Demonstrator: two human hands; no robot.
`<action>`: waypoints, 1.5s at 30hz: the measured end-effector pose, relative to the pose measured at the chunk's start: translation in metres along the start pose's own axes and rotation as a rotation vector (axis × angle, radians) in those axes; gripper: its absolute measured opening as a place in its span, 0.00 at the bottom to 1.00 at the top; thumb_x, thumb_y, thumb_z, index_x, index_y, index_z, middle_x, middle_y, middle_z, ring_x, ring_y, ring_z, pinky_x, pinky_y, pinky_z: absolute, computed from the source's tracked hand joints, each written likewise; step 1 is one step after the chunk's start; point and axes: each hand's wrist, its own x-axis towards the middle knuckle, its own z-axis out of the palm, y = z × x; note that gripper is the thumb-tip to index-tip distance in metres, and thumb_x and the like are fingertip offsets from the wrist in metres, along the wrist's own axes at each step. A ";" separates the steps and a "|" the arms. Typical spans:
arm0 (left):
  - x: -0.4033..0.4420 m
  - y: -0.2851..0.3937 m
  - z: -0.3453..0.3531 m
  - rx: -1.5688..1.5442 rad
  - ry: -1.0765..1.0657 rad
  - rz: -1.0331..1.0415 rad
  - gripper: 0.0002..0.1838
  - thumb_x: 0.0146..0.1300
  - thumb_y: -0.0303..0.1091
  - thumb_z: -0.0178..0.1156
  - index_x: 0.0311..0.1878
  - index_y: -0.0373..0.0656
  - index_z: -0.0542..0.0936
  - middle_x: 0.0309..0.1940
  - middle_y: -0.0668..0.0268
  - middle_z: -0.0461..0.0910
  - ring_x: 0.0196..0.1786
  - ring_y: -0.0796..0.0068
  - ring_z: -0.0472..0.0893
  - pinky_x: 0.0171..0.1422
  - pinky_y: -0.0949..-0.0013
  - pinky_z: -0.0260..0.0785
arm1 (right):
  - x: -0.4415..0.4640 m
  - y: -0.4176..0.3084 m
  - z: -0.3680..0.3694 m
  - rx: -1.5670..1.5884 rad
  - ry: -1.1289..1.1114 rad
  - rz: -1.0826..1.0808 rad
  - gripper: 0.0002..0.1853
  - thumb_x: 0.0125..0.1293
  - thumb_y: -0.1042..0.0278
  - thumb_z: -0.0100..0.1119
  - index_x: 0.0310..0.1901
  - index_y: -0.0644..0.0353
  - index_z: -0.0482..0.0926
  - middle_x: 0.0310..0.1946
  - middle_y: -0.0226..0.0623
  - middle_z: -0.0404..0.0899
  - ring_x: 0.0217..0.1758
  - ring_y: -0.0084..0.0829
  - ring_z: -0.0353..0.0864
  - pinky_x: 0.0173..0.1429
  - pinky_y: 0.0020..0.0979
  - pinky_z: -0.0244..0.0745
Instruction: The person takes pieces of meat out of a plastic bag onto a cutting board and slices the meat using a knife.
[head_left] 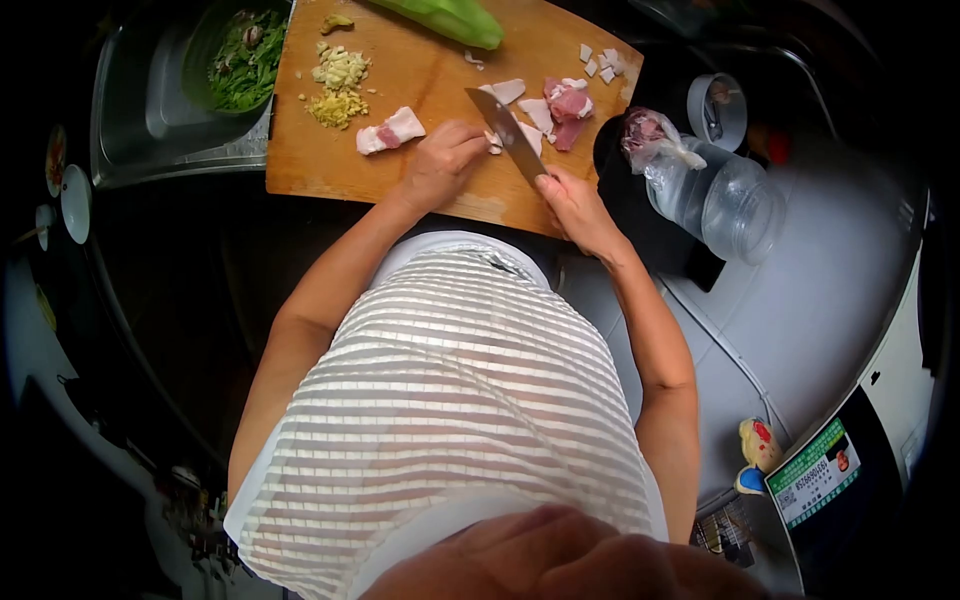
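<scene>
My right hand (580,210) is wrapped round the handle of a kitchen knife (512,132), its blade angled up and left over the board. Close to the blade, my left hand (445,163) has its fingers curled down at a small strip of pork fat (493,143); most of the strip is hidden. A chunk of fatty pork (391,132) lies left of that hand. Beyond the knife are flat slices of pork fat (505,91) and a pile of pink pork (568,104). Everything rests on a wooden cutting board (330,175).
Chopped garlic (341,68) and minced ginger (338,108) sit at the board's left, with a peeled green vegetable (445,18) at the far edge. Small white cubes (602,63) lie far right. A sink (135,120) with greens (248,65) stands left; a clear plastic jar (735,205) lies right.
</scene>
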 end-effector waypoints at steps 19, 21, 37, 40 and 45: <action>-0.008 -0.006 -0.004 0.047 0.055 0.007 0.08 0.48 0.24 0.63 0.34 0.39 0.79 0.32 0.61 0.78 0.37 0.62 0.77 0.40 0.66 0.71 | -0.002 -0.005 0.013 -0.233 0.057 -0.188 0.20 0.67 0.56 0.47 0.49 0.67 0.72 0.29 0.52 0.76 0.35 0.50 0.77 0.39 0.39 0.69; -0.007 -0.005 -0.005 0.014 0.004 -0.063 0.07 0.50 0.25 0.62 0.35 0.40 0.79 0.32 0.61 0.78 0.38 0.62 0.77 0.42 0.66 0.71 | -0.014 -0.003 0.018 -0.164 0.083 -0.161 0.20 0.67 0.57 0.48 0.50 0.67 0.71 0.28 0.52 0.76 0.35 0.50 0.77 0.39 0.39 0.69; 0.028 -0.010 0.008 0.075 -0.190 0.161 0.10 0.50 0.28 0.62 0.38 0.41 0.79 0.42 0.63 0.77 0.49 0.63 0.75 0.48 0.64 0.66 | -0.044 0.009 0.038 0.033 0.269 0.068 0.19 0.70 0.56 0.43 0.49 0.66 0.70 0.25 0.45 0.71 0.27 0.37 0.70 0.30 0.34 0.65; 0.028 -0.011 0.009 0.096 -0.170 0.176 0.09 0.49 0.27 0.59 0.36 0.42 0.79 0.40 0.67 0.78 0.48 0.68 0.75 0.46 0.66 0.64 | -0.030 -0.001 0.031 -0.037 0.236 0.058 0.21 0.70 0.57 0.44 0.49 0.70 0.69 0.31 0.61 0.76 0.38 0.58 0.76 0.42 0.46 0.69; 0.028 -0.007 0.004 0.075 -0.254 0.148 0.10 0.47 0.26 0.63 0.36 0.41 0.79 0.39 0.64 0.77 0.50 0.63 0.75 0.50 0.62 0.65 | -0.027 -0.003 0.037 -0.096 0.292 0.001 0.21 0.69 0.56 0.46 0.50 0.70 0.68 0.33 0.60 0.77 0.40 0.58 0.76 0.43 0.46 0.69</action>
